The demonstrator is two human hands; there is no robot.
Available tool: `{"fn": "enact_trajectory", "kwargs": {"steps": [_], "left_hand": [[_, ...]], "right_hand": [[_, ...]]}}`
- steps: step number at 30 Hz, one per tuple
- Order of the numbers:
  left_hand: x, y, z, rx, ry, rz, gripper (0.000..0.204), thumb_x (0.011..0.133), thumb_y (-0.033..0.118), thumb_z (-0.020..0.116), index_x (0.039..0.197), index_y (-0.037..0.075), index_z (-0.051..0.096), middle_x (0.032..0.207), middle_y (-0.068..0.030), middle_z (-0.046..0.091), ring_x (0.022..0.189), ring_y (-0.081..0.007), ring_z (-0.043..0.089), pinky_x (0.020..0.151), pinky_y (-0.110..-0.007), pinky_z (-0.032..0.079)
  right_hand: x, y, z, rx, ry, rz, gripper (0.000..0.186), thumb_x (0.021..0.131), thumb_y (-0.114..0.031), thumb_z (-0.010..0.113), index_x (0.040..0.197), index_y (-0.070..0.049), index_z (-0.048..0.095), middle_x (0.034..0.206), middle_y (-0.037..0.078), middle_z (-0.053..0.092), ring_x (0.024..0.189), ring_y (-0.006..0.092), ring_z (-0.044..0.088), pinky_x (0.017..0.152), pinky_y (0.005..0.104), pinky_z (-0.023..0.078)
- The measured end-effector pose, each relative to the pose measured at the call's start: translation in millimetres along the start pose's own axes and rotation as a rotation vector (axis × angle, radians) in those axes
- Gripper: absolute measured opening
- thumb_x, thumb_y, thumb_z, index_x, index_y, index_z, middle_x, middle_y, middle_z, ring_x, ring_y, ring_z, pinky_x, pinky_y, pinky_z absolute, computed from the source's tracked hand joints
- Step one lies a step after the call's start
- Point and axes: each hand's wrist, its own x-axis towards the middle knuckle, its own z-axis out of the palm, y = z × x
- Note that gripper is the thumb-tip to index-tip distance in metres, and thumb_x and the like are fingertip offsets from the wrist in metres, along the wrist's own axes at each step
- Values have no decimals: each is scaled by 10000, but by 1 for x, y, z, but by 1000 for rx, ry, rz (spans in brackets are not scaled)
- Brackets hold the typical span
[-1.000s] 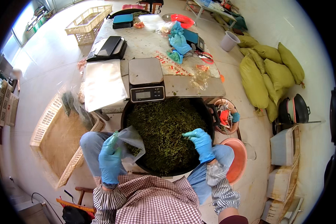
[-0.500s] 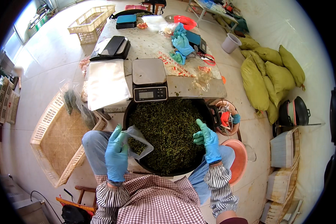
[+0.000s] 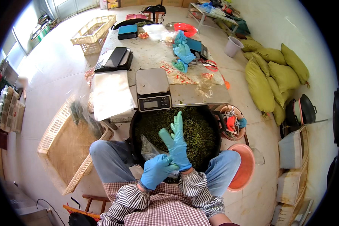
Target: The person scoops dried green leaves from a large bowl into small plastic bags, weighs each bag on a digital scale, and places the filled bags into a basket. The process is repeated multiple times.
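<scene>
Both my hands wear blue gloves with green fingers. My left hand (image 3: pixel 156 172) is closed on a clear plastic bag (image 3: pixel 148 147), part of which shows above the fist and a little beside it. Its fingertips reach the heel of my right hand (image 3: pixel 177 145); whether they also pinch that glove is unclear. The right hand points away from me with its fingers stretched out and thumb apart, holding nothing. Beneath both hands, between my knees, stands a wide black tub (image 3: pixel 219 145) full of small dark-green, plant-like bits (image 3: pixel 201 137).
A digital scale (image 3: pixel 153 83) sits at the table's near edge, beside flat clear bags (image 3: pixel 111 94). Left of my knee lies a woven-bottomed crate (image 3: pixel 64 145). A pink basin (image 3: pixel 242 165) and a litter-filled bucket (image 3: pixel 233 122) stand right. Green sacks (image 3: pixel 260 84) line the wall.
My hands have come together over the tub's near side. The left moved right with the bag and closed into a fist; the right moved left, fingers straightened. The view has shifted slightly.
</scene>
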Motion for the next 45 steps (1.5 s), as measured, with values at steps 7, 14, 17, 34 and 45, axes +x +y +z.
{"fn": "enact_trajectory", "kwargs": {"steps": [7, 14, 17, 34, 45], "left_hand": [[-7, -12, 11, 83, -20, 216, 189, 853, 303, 748, 855, 118, 711, 682, -32, 572, 586, -227, 599, 508, -364, 457], [17, -25, -57, -695, 207, -302, 305, 865, 31, 784, 1163, 43, 721, 909, 15, 631, 757, -66, 554, 704, -212, 511], [14, -33, -67, -795, 173, -401, 271, 868, -43, 752, 1117, 25, 669, 948, 36, 601, 781, -53, 501, 739, -204, 490], [-22, -44, -80, -624, 198, -400, 202, 804, -135, 720, 938, 6, 772, 1441, -186, 565, 1191, -231, 632, 944, -310, 565], [-17, -25, -93, 106, 80, -242, 208, 823, 21, 736, 1012, 85, 793, 1353, -182, 645, 1022, -242, 727, 788, -306, 588]], "right_hand": [[5, 40, -14, -300, -24, 52, 616, 986, -359, 660, 1477, -38, 472, 1455, 213, 525, 1293, 303, 560, 1085, 381, 456], [-30, 74, -109, -391, 473, -83, 582, 1023, -344, 615, 1483, -15, 478, 1523, 183, 480, 1402, 308, 454, 1188, 399, 331], [-42, 149, -130, -464, 558, 94, 703, 1025, -432, 578, 1553, -17, 368, 1597, 241, 349, 1481, 343, 337, 1220, 413, 258], [-26, 81, -81, -1169, -325, -313, 782, 909, -673, 557, 1502, -169, 482, 1566, 213, 359, 1420, 454, 330, 1168, 628, 234], [13, 81, -45, -1368, -311, -241, 879, 836, -684, 640, 1567, -263, 391, 1655, 243, 188, 1499, 507, 181, 1165, 712, 171]]}}
